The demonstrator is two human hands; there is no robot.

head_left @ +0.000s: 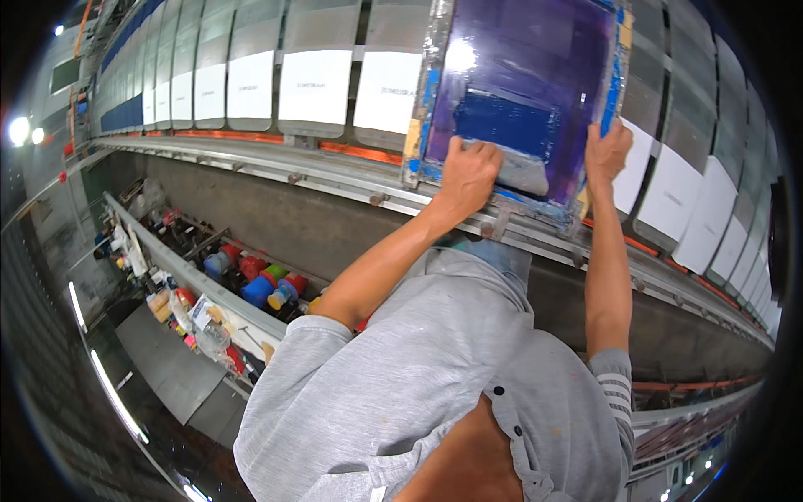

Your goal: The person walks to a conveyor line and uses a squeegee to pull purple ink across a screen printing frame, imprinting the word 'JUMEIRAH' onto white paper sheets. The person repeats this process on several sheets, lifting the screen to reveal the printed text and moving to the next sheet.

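A screen printing frame (pixel 435 79) with purple mesh lies in front of me, its edges smeared with blue and patched with yellowish tape. A dark blue patch of ink (pixel 506 121) covers the mesh near its lower part. My left hand (pixel 471 176) is closed on the left end of a pale grey squeegee (pixel 525 174), which rests on the mesh just below the ink. My right hand (pixel 609 155) grips the frame's right edge near its lower corner, fingers bent over it. Part of the squeegee is hidden under my left hand.
A long row of grey pallets (pixel 251 33) carrying white printed pieces (pixel 314 88) runs left and right past the frame. A metal rail (pixel 276 171) edges the row on my side. At the lower left, a shelf (pixel 192 280) holds several coloured containers (pixel 259 290) and bottles.
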